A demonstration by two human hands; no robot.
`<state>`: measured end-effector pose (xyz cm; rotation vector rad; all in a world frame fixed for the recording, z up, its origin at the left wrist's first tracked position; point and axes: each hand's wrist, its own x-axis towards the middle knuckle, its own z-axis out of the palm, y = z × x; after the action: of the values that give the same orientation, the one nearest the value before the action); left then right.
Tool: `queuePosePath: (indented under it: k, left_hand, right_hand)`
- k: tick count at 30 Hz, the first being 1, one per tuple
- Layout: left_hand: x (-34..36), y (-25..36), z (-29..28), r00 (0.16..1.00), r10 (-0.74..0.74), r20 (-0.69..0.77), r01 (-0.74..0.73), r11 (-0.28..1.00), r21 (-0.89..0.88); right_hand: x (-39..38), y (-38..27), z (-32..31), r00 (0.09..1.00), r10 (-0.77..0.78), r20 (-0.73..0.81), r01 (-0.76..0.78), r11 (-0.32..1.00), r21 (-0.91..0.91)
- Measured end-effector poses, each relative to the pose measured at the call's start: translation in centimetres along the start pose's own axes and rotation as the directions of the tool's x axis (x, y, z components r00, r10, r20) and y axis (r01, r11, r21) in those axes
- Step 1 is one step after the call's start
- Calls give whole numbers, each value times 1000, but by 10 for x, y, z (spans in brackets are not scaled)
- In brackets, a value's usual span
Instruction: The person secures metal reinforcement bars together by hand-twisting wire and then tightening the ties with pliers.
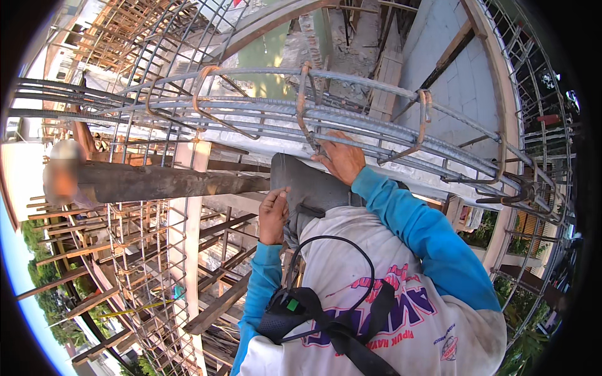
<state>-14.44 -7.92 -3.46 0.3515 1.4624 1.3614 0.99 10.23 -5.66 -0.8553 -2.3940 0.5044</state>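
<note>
A long cage of grey steel rebar (376, 122) stretches across in front of me, ringed by rusty stirrups (301, 103). At its near side my right hand (343, 160) reaches up, its fingers bent about the lower corner of the middle stirrup. My left hand (273, 216) is held lower, beside my knee, with the fingertips pinched together. A thin wire-like line shows above that pinch, but I cannot make out whether the fingers hold it. Dark trousers (301, 182) cover my bent leg between the two hands.
A dark timber beam (157, 182) runs in from the left, near a blurred person (63, 175). Below left lies open scaffolding of wooden planks (219, 304) and upright rebar. A white wall (439, 69) stands beyond the cage. A black strapped device (282, 313) hangs at my chest.
</note>
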Motion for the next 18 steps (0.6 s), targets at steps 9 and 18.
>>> queuePosePath:
  k: [9,18]
  left_hand:
    - [28,-7,22,999,40,18,-41,998,50]
    - [37,-22,10,1000,3,23,-10,950,313]
  right_hand:
    - [1,4,5,998,43,38,-43,999,-5]
    - [2,26,-7,954,152,256,-219,942,256]
